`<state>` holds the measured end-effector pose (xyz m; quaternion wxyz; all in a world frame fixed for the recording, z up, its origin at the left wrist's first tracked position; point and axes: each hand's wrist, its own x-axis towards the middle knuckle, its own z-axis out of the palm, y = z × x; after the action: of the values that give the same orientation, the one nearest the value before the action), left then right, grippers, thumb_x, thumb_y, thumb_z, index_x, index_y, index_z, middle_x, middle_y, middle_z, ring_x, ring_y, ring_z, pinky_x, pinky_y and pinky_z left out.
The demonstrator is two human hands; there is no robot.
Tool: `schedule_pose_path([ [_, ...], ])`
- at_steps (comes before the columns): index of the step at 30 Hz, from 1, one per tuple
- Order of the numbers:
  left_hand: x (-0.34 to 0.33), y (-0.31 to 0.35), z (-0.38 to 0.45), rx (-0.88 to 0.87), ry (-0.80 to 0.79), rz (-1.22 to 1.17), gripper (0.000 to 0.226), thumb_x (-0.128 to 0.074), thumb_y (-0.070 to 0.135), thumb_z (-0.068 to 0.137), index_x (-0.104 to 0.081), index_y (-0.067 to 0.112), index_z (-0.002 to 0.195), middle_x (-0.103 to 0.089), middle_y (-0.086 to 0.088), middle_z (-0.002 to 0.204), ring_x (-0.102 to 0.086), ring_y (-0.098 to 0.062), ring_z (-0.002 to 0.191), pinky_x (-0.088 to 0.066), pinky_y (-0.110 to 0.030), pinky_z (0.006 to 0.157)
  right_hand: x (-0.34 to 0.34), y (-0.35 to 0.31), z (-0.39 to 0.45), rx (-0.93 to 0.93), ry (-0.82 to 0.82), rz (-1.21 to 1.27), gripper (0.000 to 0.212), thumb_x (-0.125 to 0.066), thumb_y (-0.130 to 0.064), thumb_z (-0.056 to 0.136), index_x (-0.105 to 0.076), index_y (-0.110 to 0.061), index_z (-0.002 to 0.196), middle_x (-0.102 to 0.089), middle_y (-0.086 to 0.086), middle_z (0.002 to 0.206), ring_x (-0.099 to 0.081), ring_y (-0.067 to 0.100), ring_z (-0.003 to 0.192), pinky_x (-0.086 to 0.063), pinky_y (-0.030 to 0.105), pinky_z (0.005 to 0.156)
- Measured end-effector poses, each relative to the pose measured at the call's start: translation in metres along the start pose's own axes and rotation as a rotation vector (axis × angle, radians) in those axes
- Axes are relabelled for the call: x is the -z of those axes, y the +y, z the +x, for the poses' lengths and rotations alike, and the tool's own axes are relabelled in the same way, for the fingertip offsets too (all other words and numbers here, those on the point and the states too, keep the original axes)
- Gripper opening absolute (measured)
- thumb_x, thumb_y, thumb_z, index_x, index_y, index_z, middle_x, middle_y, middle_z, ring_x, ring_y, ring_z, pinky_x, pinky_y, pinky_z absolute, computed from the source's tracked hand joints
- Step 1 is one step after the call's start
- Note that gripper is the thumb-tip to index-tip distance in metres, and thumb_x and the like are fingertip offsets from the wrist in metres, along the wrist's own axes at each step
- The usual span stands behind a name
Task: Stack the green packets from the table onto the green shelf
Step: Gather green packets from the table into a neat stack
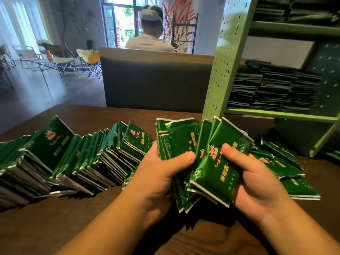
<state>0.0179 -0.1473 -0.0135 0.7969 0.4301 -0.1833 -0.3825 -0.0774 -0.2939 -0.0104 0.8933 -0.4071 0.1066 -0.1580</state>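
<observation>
Both hands meet at the lower centre of the frame around a fanned bundle of glossy green foil packets with red and gold print (211,162). The left hand (161,173) curls round the bundle's left half with its thumb pressed across the front; the right hand (255,183) grips the right half, thumb on the foremost packet. The packets sit splayed and uneven, so the two-sided grip looks meant to square them into one block before lifting.

Across the left of the frame a long leaning row of the same packets (73,159) lies on the dark brown wooden table (73,227), with a few loose ones (279,162) at the right. The pale green perforated metal shelf (220,74) stands at the upper right, its tiers already carrying dark stacks (272,87), near enough to reach.
</observation>
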Motion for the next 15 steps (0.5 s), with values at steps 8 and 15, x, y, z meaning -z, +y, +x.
schedule_pose_path([
  [8,-0.0034,0.0028,-0.0017,-0.067,-0.042,0.038,0.051,-0.077,0.000,0.070,-0.063,0.006,0.118,-0.076,-0.020,0.097,-0.075,-0.030,0.078,-0.060,-0.036,0.059,0.0011,0.0006,0.0017,0.017,0.040,-0.045,0.066,-0.084,-0.018,0.065,-0.065,0.006,0.123,-0.070,0.030,0.114,-0.074,0.040,0.098,-0.062,0.050,0.072],
  [15,-0.0042,-0.0023,-0.0014,-0.138,0.040,0.073,0.066,-0.084,-0.008,0.062,-0.059,0.005,0.122,-0.076,-0.021,0.100,-0.076,-0.032,0.080,-0.060,-0.035,0.059,-0.0036,0.0016,-0.0010,0.037,0.107,-0.077,0.045,-0.062,-0.010,0.079,-0.065,0.001,0.123,-0.073,0.026,0.107,-0.076,0.035,0.089,-0.063,0.050,0.072],
])
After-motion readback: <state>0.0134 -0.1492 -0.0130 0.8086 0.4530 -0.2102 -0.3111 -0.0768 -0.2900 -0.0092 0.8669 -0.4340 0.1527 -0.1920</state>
